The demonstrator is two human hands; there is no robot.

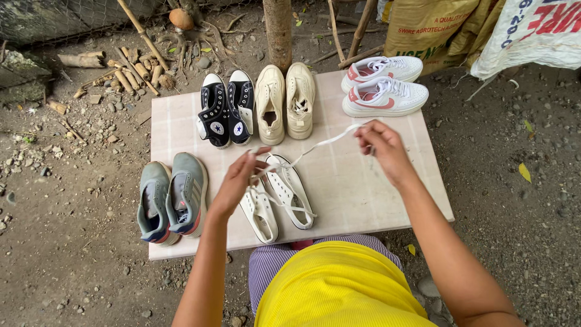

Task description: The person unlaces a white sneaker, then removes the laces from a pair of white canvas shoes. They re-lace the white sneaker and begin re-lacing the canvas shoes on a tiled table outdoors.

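A pair of white lace-up shoes (284, 195) lies on a pale tiled board (363, 188) in front of me. My left hand (239, 178) hovers over the shoes and pinches the lace close to the eyelets. My right hand (382, 145) is raised to the right and holds the far end of the same white shoelace (327, 141), which stretches taut between my hands.
Other pairs stand on the board: grey sneakers (172, 197) at the left, black high-tops (227, 108), cream shoes (284, 102), white-and-red sneakers (384, 85) at the back right. Dirt ground, sticks, a tree trunk (278, 27) and sacks (484, 30) surround it.
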